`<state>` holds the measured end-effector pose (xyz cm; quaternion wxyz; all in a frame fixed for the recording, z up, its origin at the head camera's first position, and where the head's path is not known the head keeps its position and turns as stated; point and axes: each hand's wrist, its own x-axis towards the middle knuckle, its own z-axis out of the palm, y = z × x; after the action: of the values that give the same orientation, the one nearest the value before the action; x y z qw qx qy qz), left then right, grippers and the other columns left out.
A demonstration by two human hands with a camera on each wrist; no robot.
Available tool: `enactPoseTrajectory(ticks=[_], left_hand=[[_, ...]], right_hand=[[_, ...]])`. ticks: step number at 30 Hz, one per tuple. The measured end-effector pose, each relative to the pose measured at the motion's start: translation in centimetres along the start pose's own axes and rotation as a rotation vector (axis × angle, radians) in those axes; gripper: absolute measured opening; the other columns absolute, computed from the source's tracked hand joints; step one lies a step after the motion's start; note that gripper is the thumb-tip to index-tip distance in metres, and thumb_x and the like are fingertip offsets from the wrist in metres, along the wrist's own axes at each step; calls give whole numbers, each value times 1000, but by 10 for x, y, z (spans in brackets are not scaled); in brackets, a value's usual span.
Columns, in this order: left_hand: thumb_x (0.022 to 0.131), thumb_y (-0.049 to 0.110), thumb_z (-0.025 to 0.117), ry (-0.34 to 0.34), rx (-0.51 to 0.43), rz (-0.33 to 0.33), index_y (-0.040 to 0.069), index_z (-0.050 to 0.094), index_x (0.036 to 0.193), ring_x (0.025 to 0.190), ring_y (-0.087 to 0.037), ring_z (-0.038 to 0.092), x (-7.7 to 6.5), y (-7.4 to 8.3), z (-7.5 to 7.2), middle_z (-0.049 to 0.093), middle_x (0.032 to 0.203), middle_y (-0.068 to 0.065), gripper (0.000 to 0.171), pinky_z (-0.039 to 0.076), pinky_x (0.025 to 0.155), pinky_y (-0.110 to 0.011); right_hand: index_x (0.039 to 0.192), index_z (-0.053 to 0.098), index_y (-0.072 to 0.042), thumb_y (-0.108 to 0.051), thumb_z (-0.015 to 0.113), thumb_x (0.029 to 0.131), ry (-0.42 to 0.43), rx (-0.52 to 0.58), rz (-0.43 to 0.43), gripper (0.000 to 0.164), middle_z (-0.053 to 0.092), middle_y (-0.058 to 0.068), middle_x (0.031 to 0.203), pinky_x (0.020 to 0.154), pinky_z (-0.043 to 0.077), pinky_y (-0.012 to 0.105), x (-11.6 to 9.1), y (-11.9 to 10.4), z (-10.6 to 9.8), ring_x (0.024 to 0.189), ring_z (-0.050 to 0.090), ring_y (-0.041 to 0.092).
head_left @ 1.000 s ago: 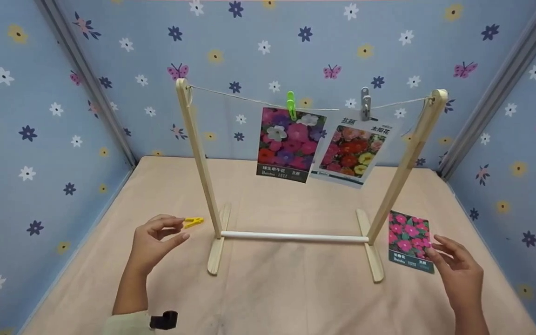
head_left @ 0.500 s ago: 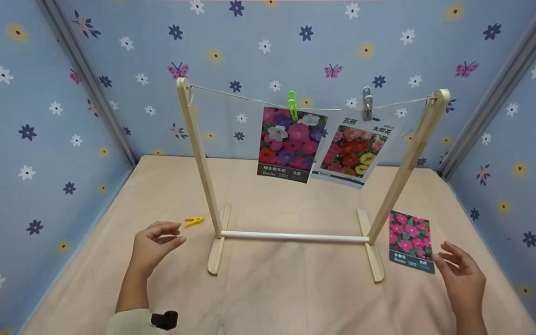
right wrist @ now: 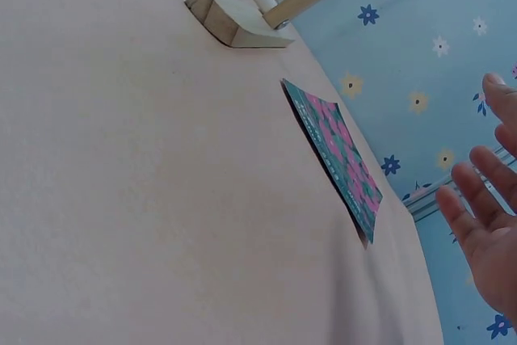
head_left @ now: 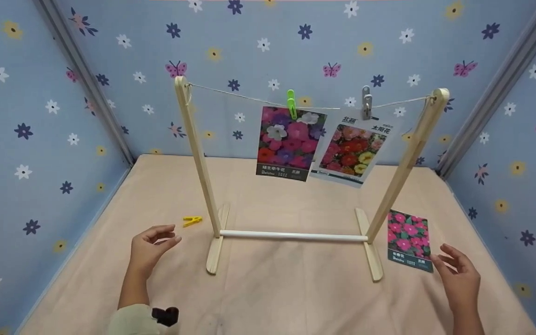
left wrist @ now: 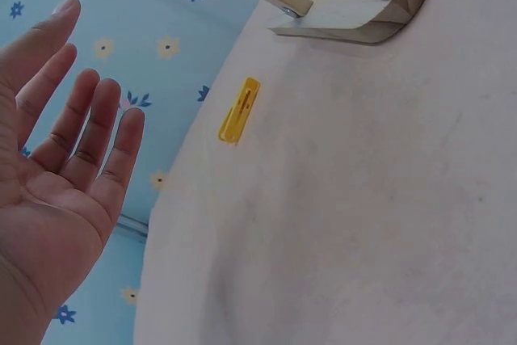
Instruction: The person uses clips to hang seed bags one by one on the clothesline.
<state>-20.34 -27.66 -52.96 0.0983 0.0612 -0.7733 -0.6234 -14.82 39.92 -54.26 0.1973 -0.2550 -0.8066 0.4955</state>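
Observation:
My left hand [head_left: 149, 251] hovers at the left, fingers relaxed and holding nothing. Just beyond its fingertips a yellow clothespin [head_left: 192, 221] lies on the cloth, also visible in the left wrist view. At the right, my right hand [head_left: 458, 279] is held with loosely bent fingers, its thumb tip overlapping the edge of a pink flower seed packet [head_left: 408, 239] in the head view. The right wrist view shows that packet [right wrist: 339, 155] lying on the cloth, apart from the fingers.
Between the hands stands a wooden rack [head_left: 198, 163] with a white crossbar [head_left: 293, 236] and a string on top. A green clothespin [head_left: 291, 104] holds one flower packet [head_left: 290, 144] on the string; a grey clip [head_left: 366, 103] holds another packet [head_left: 354, 151]. Flowered walls surround the table.
My left hand has drawn back down and left from the yellow clothespin, which stays on the cloth. My right hand has shifted slightly down from the pink flower packet.

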Motion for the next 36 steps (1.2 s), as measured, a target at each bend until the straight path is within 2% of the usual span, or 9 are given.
enactPoseTrajectory(ticks=[3,8,11,16,20,25,30,33,36], left_hand=[[77,13,84,2,3,-29,-1,69,116,98,-14,62,2,-4,-1,66,108,-2,44,53,82,-20],[77,18,85,-43,35,-96,0,65,124,108,-20,58,8,-9,-1,59,127,-17,54,52,84,-19],[78,20,84,-72,64,-126,-1,61,128,115,-24,55,12,-11,0,56,133,-20,60,51,86,-19],[79,16,83,-75,77,-159,-1,59,131,119,-27,52,18,-16,2,55,135,-19,60,51,88,-21],[79,16,83,-76,98,-186,1,60,131,120,-27,52,23,-19,5,55,134,-17,59,52,90,-25],[79,14,83,-72,120,-216,3,61,131,121,-30,51,28,-23,10,55,134,-17,57,52,91,-31],[79,8,81,-59,85,-241,2,57,135,124,-31,50,34,-30,15,52,137,-17,61,52,91,-29],[80,5,80,-59,79,-223,0,55,136,126,-33,49,37,-33,19,51,138,-19,63,52,92,-28],[81,3,78,-55,90,-215,0,54,137,127,-34,49,40,-35,23,50,138,-21,61,50,95,-31]], right_hand=[[138,55,-9,-30,71,90,-13,-9,21,55,55,7,135,82,44,10,4,3,2,104,54,4],[140,52,-7,-30,70,91,-58,-4,34,57,53,8,136,79,43,7,12,11,2,104,51,3],[142,49,-6,-32,68,92,-93,-18,49,60,50,10,138,76,45,6,16,16,4,106,50,7],[146,44,-5,-36,66,93,-131,-42,116,65,45,17,144,68,46,7,23,24,9,108,50,14],[146,43,-4,-34,66,93,-116,-52,175,65,45,19,145,64,45,7,28,28,14,108,51,17],[145,43,0,-28,68,93,-101,-77,192,64,46,23,140,59,44,7,31,29,20,114,51,27],[144,43,3,-25,70,91,-102,-135,198,65,48,24,137,72,47,16,33,32,27,118,48,32],[144,42,2,-21,71,91,-100,-155,212,66,48,23,137,79,48,21,34,34,30,118,46,30],[145,41,2,-18,73,89,-101,-160,211,67,48,22,136,81,47,23,34,35,32,117,44,30]])
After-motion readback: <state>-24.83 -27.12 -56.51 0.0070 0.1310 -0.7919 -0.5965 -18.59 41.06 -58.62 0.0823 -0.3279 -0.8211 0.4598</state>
